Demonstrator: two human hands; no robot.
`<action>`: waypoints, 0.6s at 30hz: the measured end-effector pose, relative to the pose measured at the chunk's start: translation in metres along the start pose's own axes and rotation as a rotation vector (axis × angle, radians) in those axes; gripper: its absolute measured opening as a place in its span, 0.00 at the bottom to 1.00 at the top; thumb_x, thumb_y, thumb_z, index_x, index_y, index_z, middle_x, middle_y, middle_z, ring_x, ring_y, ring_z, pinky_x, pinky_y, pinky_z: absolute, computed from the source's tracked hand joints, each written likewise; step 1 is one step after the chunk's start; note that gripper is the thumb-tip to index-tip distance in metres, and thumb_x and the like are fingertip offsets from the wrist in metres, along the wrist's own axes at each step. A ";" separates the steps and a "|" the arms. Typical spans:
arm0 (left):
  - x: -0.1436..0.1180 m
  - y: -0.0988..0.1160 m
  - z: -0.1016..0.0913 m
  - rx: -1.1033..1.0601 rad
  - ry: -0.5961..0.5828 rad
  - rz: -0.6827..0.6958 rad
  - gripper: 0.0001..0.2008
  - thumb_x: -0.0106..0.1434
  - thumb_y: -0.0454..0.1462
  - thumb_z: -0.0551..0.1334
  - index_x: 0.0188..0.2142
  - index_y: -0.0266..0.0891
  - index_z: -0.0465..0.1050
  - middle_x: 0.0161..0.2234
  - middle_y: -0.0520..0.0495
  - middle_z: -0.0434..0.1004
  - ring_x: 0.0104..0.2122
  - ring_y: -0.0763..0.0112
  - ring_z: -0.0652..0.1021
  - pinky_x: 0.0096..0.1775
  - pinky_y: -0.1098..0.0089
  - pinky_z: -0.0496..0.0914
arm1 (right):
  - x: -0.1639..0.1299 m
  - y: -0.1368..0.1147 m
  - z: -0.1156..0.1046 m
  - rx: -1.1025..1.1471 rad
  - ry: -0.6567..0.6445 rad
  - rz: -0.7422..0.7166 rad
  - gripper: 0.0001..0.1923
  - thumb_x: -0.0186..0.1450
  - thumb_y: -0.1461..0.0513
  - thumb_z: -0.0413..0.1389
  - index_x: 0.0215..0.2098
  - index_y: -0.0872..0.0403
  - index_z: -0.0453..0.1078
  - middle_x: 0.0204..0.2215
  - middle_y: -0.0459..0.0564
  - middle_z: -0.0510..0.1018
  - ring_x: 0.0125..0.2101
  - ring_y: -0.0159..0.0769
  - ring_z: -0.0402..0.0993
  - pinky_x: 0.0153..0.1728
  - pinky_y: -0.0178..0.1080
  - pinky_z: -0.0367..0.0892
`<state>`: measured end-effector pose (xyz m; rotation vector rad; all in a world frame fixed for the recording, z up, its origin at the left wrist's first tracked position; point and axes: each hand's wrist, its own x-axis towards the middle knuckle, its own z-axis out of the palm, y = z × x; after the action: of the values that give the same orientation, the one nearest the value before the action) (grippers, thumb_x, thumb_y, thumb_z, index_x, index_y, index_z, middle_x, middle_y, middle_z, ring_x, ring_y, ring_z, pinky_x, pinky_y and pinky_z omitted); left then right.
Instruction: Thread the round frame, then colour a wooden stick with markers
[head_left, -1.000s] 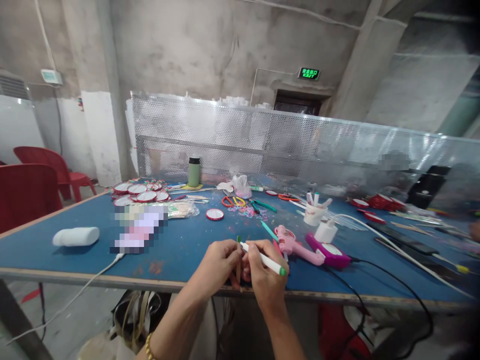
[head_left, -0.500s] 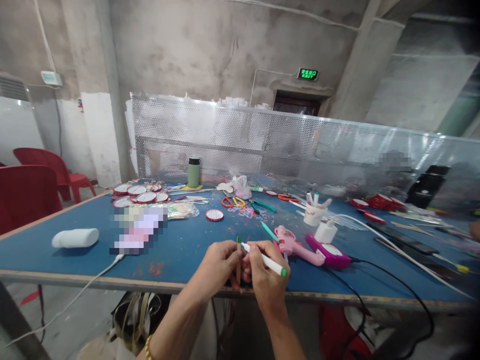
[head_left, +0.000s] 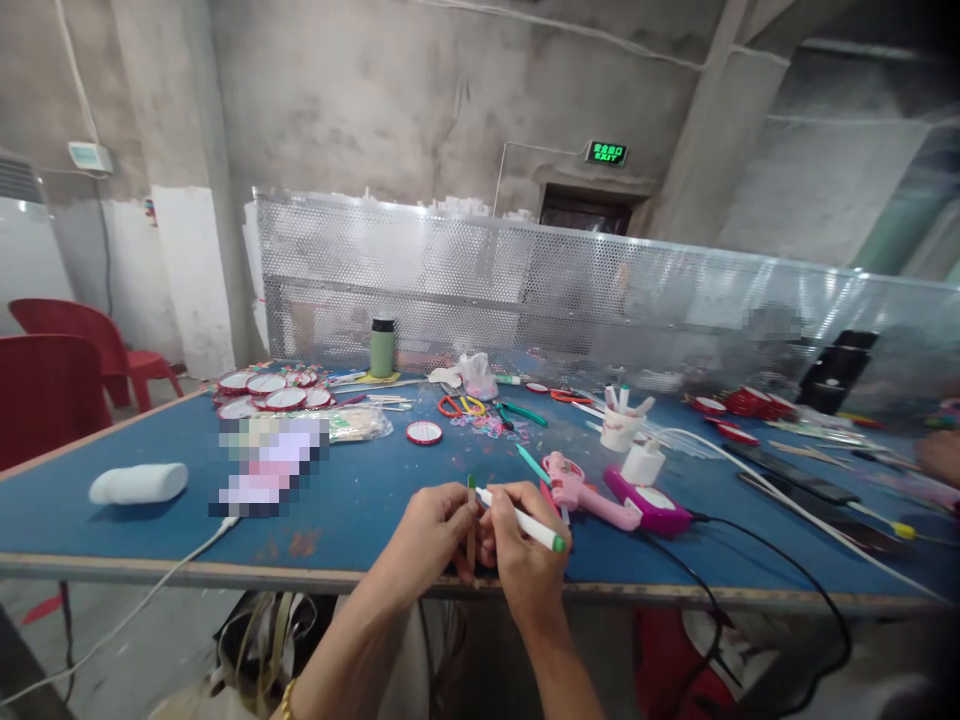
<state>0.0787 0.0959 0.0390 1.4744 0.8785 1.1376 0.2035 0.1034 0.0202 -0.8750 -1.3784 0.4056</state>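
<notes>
Wooden craft stick (head_left: 471, 520) pinched in left hand (head_left: 431, 530), right hand (head_left: 525, 560) fingers gripping marker (head_left: 521, 520) w/ tip on it, just left of pink glue gun (head_left: 581, 490); thin stick could prob twist, smearing ink.

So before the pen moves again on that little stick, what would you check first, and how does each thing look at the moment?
1. Left hand grips the wooden stick upright: ok.
2. Right hand holds the white marker, tip at the stick: ok.
3. Marker tip actually touching the stick: cannot tell.
4. Room around the hands on the blue table: ok, though the pink glue gun lies close on the right.
5. Black cord away from the hands: ok.
</notes>
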 end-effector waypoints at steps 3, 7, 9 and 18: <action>0.000 0.000 0.000 0.001 -0.001 0.007 0.14 0.63 0.45 0.58 0.26 0.39 0.65 0.19 0.53 0.72 0.15 0.74 0.73 0.18 0.75 0.69 | 0.000 -0.001 0.000 -0.005 0.006 0.000 0.14 0.67 0.56 0.55 0.27 0.54 0.69 0.18 0.42 0.70 0.15 0.27 0.65 0.16 0.30 0.63; 0.000 0.002 0.000 -0.010 -0.008 0.010 0.15 0.63 0.46 0.58 0.26 0.38 0.66 0.19 0.52 0.73 0.15 0.74 0.73 0.18 0.75 0.69 | 0.000 -0.001 0.001 0.021 0.028 0.022 0.14 0.67 0.56 0.55 0.26 0.54 0.68 0.17 0.41 0.69 0.14 0.27 0.64 0.15 0.30 0.63; 0.000 0.003 0.000 -0.017 -0.010 0.004 0.15 0.63 0.47 0.58 0.27 0.38 0.66 0.19 0.52 0.73 0.15 0.74 0.73 0.18 0.75 0.69 | -0.001 -0.002 0.001 0.028 0.030 0.022 0.13 0.67 0.56 0.55 0.26 0.54 0.68 0.17 0.41 0.69 0.14 0.27 0.64 0.15 0.30 0.63; 0.000 0.003 0.000 -0.004 -0.010 -0.007 0.15 0.63 0.46 0.58 0.26 0.39 0.64 0.18 0.52 0.73 0.14 0.74 0.74 0.17 0.76 0.68 | -0.001 0.000 0.001 0.017 0.002 0.012 0.13 0.67 0.57 0.55 0.27 0.54 0.70 0.17 0.41 0.70 0.14 0.27 0.65 0.16 0.30 0.63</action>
<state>0.0785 0.0953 0.0417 1.4715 0.8739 1.1250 0.2023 0.1029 0.0195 -0.8701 -1.3663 0.4250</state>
